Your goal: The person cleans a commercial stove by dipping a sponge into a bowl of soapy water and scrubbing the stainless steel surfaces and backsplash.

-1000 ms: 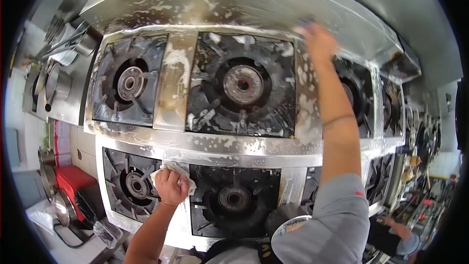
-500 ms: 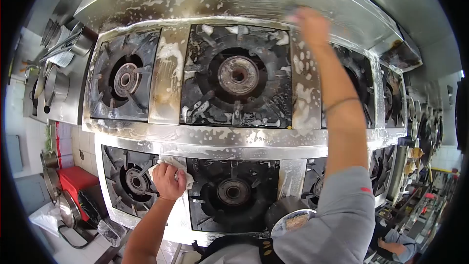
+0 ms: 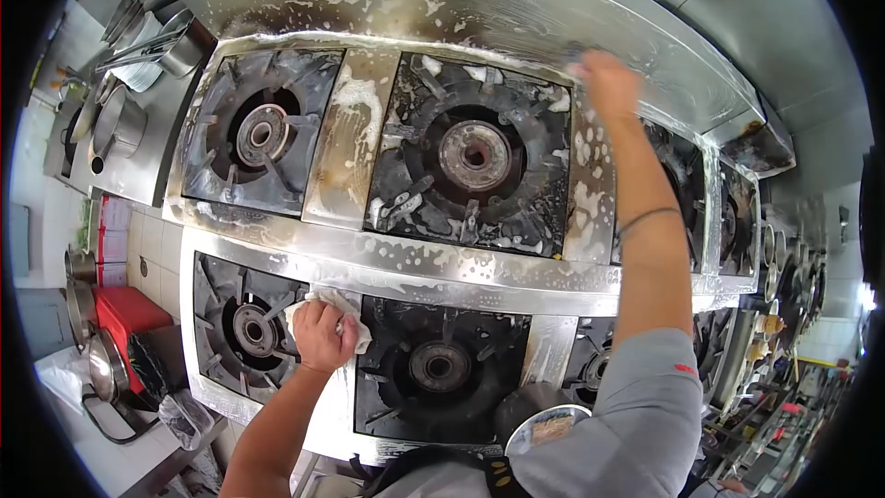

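Observation:
My left hand (image 3: 323, 337) is closed on a crumpled white cloth (image 3: 362, 332), pressed on the steel strip between two front burners. At the end of my outstretched arm, my right hand (image 3: 610, 85) holds a small dark scouring pad (image 3: 577, 57), blurred, against the lower part of the steel backsplash (image 3: 516, 0). White suds streak the backsplash and the stove (image 3: 350, 138). Below and left of my right hand lies the large back burner (image 3: 475, 155), its black grate dotted with foam. A front burner (image 3: 440, 366) sits between my arms.
A pot (image 3: 544, 420) with something light in it stands at the front edge by my right sleeve. Pots (image 3: 120, 124) fill the left counter. On the lower left is a red container (image 3: 129, 318). Several pans hang at the far right.
The view has tilted and shifted. My right hand has moved slightly down along the backsplash with the scouring pad. My left hand stays on the cloth in the same spot.

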{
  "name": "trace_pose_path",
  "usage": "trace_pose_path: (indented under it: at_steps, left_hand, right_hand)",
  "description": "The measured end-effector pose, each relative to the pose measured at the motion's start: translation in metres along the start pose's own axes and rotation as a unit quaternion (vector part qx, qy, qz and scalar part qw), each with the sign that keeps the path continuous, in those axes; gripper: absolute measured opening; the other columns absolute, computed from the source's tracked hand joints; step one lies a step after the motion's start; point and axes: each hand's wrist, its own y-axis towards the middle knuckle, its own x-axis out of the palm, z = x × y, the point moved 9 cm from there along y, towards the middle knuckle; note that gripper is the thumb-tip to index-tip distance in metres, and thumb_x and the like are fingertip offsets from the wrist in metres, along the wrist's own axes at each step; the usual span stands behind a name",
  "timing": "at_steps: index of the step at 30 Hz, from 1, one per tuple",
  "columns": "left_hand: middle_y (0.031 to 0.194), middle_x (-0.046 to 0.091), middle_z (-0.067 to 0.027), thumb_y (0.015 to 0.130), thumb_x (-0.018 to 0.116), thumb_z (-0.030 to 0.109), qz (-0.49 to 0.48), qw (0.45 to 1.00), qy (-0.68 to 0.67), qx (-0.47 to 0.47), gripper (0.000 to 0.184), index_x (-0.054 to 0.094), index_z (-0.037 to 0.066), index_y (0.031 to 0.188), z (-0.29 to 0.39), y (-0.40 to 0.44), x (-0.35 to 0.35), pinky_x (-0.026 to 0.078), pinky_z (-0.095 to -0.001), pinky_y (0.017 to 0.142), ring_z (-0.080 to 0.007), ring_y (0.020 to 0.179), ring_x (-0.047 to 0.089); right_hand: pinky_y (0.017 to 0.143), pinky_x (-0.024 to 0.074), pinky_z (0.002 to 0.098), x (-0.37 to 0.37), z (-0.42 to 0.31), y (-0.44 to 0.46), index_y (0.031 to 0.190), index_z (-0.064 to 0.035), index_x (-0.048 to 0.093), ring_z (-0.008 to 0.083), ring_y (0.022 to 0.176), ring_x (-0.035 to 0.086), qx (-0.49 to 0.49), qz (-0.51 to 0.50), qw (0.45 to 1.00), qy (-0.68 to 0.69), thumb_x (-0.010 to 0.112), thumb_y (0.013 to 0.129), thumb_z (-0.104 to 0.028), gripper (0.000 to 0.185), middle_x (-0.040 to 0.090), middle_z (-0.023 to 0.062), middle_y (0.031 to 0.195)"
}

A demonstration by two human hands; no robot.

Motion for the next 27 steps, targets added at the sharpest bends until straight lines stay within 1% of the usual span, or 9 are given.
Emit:
trace_pose_path:
  at_steps: [4, 6, 9, 11, 14, 16, 20, 23, 27]
  left_hand:
    - [0.078, 0.053, -0.0139, 0.079, 0.069, 0.02, -0.01, 1.0, 0.006, -0.009, 0.018, 0.056, 0.008, 0.078, 0.0, -0.002, 0.003, 0.041, -0.0476, 0.07, -0.0365, 0.073, 0.053]
    - [0.078, 0.053, -0.0137, 0.08, 0.069, 0.02, -0.012, 1.0, 0.004, -0.009, 0.018, 0.056, 0.008, 0.078, 0.0, 0.001, 0.003, 0.04, -0.0474, 0.069, -0.0364, 0.073, 0.053]
    - [0.077, 0.053, -0.0132, 0.08, 0.069, 0.019, -0.015, 1.0, 0.006, -0.005, 0.017, 0.056, 0.008, 0.078, 0.001, -0.002, 0.003, 0.04, -0.0467, 0.069, -0.0361, 0.071, 0.052]
    - [0.077, 0.052, -0.0132, 0.08, 0.069, 0.019, -0.013, 1.0, 0.003, 0.0, 0.017, 0.056, 0.008, 0.078, 0.0, -0.001, 0.005, 0.04, -0.0466, 0.068, -0.036, 0.071, 0.052]
    - [0.078, 0.052, -0.0131, 0.08, 0.069, 0.019, -0.01, 1.0, 0.004, 0.003, 0.017, 0.056, 0.008, 0.078, 0.002, 0.0, 0.003, 0.04, -0.0467, 0.068, -0.0356, 0.071, 0.052]
    - [0.078, 0.053, -0.013, 0.08, 0.069, 0.019, -0.01, 1.0, 0.001, -0.003, 0.017, 0.056, 0.008, 0.077, 0.001, 0.002, 0.004, 0.04, -0.0468, 0.068, -0.0356, 0.072, 0.052]
    - [0.079, 0.053, -0.0129, 0.08, 0.069, 0.02, -0.005, 1.0, -0.003, -0.012, 0.017, 0.056, 0.008, 0.077, 0.002, 0.003, 0.0, 0.04, -0.0471, 0.069, -0.0358, 0.073, 0.053]
    - [0.078, 0.053, -0.013, 0.08, 0.069, 0.019, -0.007, 1.0, -0.006, -0.011, 0.017, 0.056, 0.008, 0.076, -0.001, 0.001, 0.0, 0.04, -0.0473, 0.07, -0.0361, 0.073, 0.053]
    - [0.077, 0.053, -0.013, 0.079, 0.069, 0.019, -0.013, 1.0, -0.002, -0.004, 0.016, 0.057, 0.008, 0.077, 0.003, 0.002, 0.001, 0.041, -0.0473, 0.07, -0.0361, 0.072, 0.053]
  right_hand:
    - [0.068, 0.0545, 0.0467, 0.0, -0.031, 0.011, 0.09, -0.0136, 0.064, 0.0316, 0.083, 0.07, -0.013, -0.046, 0.998, -0.039, 0.069, 0.09, -0.036, 0.023, 0.07, 0.0081, 0.088]
    - [0.069, 0.055, 0.0468, 0.005, 0.004, -0.003, 0.09, -0.0135, 0.063, 0.0317, 0.088, 0.07, 0.079, -0.115, 0.99, -0.028, 0.067, 0.092, -0.032, 0.019, 0.07, 0.0082, 0.09]
    - [0.069, 0.0553, 0.0475, 0.014, -0.018, 0.008, 0.093, -0.0139, 0.063, 0.0325, 0.088, 0.071, -0.004, -0.059, 0.998, 0.018, 0.066, 0.093, -0.03, 0.016, 0.07, 0.0086, 0.09]
    - [0.07, 0.0558, 0.0468, 0.017, -0.071, 0.041, 0.095, -0.0145, 0.063, 0.0333, 0.089, 0.071, -0.075, -0.001, 0.994, 0.076, 0.065, 0.094, -0.028, 0.014, 0.07, 0.0087, 0.092]
    - [0.073, 0.0552, 0.0468, 0.03, -0.094, 0.06, 0.098, -0.0133, 0.063, 0.0342, 0.092, 0.07, -0.045, -0.064, 0.996, 0.039, 0.064, 0.095, -0.029, 0.016, 0.071, 0.0091, 0.096]
    - [0.072, 0.0549, 0.0452, 0.025, -0.056, 0.037, 0.093, -0.0113, 0.06, 0.0345, 0.086, 0.069, 0.001, -0.083, 0.996, 0.017, 0.07, 0.091, -0.035, 0.026, 0.068, 0.0095, 0.09]
    - [0.072, 0.0541, 0.047, -0.002, 0.043, -0.027, 0.094, -0.0125, 0.063, 0.0337, 0.087, 0.069, 0.136, -0.119, 0.981, -0.071, 0.069, 0.092, -0.038, 0.027, 0.069, 0.01, 0.092]
    - [0.071, 0.0535, 0.0474, -0.005, 0.07, -0.036, 0.095, -0.0132, 0.065, 0.0343, 0.087, 0.069, 0.19, -0.148, 0.968, -0.07, 0.07, 0.092, -0.037, 0.025, 0.07, 0.0095, 0.091]
    - [0.077, 0.0574, 0.0445, 0.033, -0.052, 0.038, 0.098, -0.012, 0.064, 0.0311, 0.097, 0.07, -0.003, -0.083, 0.996, 0.009, 0.066, 0.095, -0.029, 0.018, 0.071, 0.0094, 0.1]
